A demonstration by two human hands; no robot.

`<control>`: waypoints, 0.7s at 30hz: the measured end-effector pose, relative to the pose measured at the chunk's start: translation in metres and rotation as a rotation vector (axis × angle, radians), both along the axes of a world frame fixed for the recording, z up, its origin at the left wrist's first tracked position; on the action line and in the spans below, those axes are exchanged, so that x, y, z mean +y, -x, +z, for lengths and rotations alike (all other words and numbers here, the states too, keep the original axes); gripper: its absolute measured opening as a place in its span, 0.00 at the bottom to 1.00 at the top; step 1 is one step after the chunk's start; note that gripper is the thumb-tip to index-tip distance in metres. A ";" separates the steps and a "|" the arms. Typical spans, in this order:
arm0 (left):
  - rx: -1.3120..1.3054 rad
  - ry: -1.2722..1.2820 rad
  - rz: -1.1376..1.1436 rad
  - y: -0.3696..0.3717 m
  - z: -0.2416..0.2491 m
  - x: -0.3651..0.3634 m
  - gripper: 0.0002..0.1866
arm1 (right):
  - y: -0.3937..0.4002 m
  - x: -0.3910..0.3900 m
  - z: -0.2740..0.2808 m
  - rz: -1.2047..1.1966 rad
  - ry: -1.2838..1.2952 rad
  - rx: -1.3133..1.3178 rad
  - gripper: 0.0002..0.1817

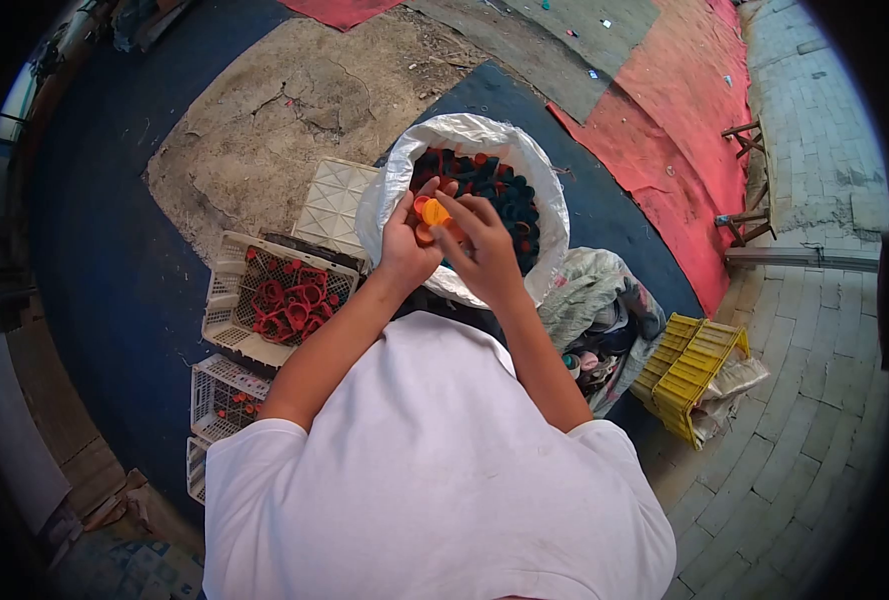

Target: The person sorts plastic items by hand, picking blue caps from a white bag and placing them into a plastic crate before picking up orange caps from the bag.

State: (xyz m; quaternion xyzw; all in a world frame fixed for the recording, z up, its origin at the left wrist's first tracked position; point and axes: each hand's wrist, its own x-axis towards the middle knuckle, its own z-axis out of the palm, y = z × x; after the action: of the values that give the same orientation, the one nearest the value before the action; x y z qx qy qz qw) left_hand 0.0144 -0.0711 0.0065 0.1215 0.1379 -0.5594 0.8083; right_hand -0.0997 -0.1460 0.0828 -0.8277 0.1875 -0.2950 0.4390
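Above the mouth of a white woven sack (551, 225), my two hands are close together. My left hand (410, 247) is cupped around several small orange plastic caps (433, 212), one of them more yellow than the rest. From the other side, my right hand (485, 248) has its fingers bent onto the same caps, its thumb and fingertips pressed against them. Inside the sack lie many dark green cap-like pieces (513, 195) with red and orange ones among them. My fingers partly hide the caps and the sack's contents.
Left of the sack stands an off-white crate (227, 285) of red ring-shaped pieces (293, 300), with another crate (205, 400) nearer me. A pale lattice panel (333, 205) lies beyond. To the right are a greyish-green bag (577, 300) and yellow crates (680, 365).
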 end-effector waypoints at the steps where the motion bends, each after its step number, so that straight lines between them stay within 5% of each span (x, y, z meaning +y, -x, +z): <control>1: -0.047 0.013 -0.003 0.001 -0.001 0.000 0.24 | -0.005 0.007 0.000 0.015 0.029 -0.011 0.18; 6: 0.050 0.011 0.022 0.008 0.026 0.008 0.23 | -0.004 0.005 -0.042 -0.354 -0.051 -0.019 0.25; 10: -0.248 -0.033 0.062 0.019 0.037 0.006 0.24 | -0.031 0.021 -0.048 -0.183 -1.280 -0.544 0.32; 15: -0.583 0.007 0.209 0.028 0.064 0.004 0.26 | -0.037 0.027 -0.008 -0.113 -1.364 -0.707 0.34; 21: -0.258 -0.036 0.248 0.028 0.054 0.014 0.25 | -0.026 0.033 -0.020 -0.082 -1.322 -0.673 0.34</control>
State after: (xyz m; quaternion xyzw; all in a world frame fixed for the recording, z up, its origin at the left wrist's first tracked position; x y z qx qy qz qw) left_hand -0.0137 -0.0573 0.0604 0.1889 0.0567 -0.4327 0.8797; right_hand -0.0741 -0.1134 0.0631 -0.2483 0.2120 -0.3744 0.8679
